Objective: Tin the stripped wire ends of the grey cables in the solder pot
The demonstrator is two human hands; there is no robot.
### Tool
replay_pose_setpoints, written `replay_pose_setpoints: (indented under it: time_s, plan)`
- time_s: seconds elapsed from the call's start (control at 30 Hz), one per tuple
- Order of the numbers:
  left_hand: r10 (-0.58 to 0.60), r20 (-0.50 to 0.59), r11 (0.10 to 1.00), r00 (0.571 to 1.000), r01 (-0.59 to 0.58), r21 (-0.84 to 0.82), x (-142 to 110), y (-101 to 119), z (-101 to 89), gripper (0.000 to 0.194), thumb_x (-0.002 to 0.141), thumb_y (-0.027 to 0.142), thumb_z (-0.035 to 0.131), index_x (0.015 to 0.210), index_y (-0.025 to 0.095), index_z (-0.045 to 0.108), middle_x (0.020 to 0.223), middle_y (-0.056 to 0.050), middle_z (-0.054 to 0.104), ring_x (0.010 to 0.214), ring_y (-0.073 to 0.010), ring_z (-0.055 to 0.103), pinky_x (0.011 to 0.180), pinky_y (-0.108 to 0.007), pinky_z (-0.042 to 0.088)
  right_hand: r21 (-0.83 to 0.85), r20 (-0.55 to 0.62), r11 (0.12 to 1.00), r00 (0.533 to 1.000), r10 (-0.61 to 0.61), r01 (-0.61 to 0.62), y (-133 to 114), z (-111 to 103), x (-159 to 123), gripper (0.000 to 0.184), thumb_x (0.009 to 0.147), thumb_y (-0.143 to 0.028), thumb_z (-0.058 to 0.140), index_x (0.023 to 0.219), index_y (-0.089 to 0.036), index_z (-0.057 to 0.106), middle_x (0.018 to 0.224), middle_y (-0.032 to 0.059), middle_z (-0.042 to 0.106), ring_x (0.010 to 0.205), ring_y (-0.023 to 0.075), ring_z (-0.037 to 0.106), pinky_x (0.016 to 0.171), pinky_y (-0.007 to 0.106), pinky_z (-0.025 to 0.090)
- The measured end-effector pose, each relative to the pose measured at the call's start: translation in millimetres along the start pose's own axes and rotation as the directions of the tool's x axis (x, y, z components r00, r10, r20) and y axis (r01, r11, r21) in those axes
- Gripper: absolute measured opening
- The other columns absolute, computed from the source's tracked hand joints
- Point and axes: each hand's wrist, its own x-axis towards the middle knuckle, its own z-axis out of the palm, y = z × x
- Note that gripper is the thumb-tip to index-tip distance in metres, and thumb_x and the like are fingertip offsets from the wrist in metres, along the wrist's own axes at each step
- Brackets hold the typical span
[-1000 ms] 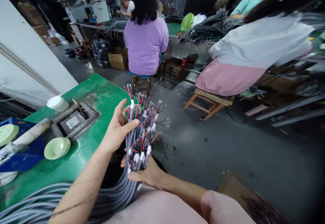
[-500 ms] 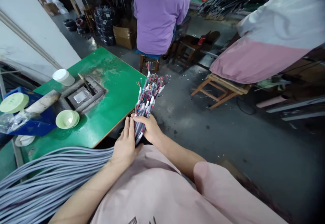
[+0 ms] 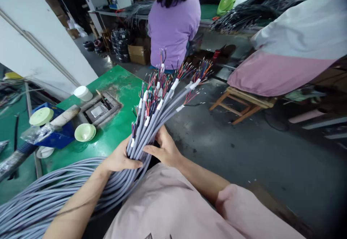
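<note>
A thick bundle of grey cables (image 3: pixel 148 134) stands up between my two hands, its ends fanned out. White tape wraps each cable near the tip, and thin coloured wires (image 3: pixel 162 83) with bare ends spray out above it. My left hand (image 3: pixel 121 156) is wrapped round the bundle from the left, thumb across the front. From the right, my right hand (image 3: pixel 165 146) grips it, thumb laid on the front cables and fingers partly hidden behind. Below my hands the cables bend left and run in a long sheaf (image 3: pixel 54 188) along the near side of the green table (image 3: pixel 127 83).
A solder-pot-like block (image 3: pixel 100 110) sits in the table. Around it are a white tub (image 3: pixel 83 93), a pale green cup (image 3: pixel 85 132) and a blue box (image 3: pixel 61 134). People sit at a far bench, one in a purple shirt (image 3: pixel 173 33). A wooden stool (image 3: pixel 241 101) stands right.
The wire ends were lower and bunched tightly half a second ago; now the bundle is raised and spread wider. My hands have moved apart to either side of it. The view has tilted up again.
</note>
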Motion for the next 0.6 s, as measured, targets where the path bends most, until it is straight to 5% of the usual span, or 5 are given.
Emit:
replay_pose_setpoints:
  time_s: [0.23,0.6]
  plan:
    - [-0.015,0.039,0.997,0.999,0.019,-0.08,0.9,-14.3,-1.9,0.081,0.053,0.032,0.084,0.126,0.014,0.055,0.121,-0.01,0.064,0.115,-0.0301,0.056,0.109,-0.045,0.038,-0.192,-0.032,0.981,0.999,-0.038,0.032,6.1,1.4,-6.2,0.066,0.078,-0.046,0.071,0.129,-0.021,0.037,0.127,0.0117,0.056,0.118,0.0262,0.056,0.101,0.041,0.047]
    - [0.022,0.057,0.999,0.998,-0.019,-0.05,0.4,-19.1,0.9,0.09,0.055,0.03,0.083,0.137,0.015,0.048,0.141,-0.012,0.051,0.129,-0.0342,0.046,0.116,-0.049,0.027,-0.198,-0.032,0.978,0.997,-0.068,0.061,5.3,0.6,-11.8,0.058,0.081,-0.044,0.067,0.128,-0.023,0.039,0.125,0.0113,0.056,0.116,0.0256,0.057,0.1,0.042,0.047]
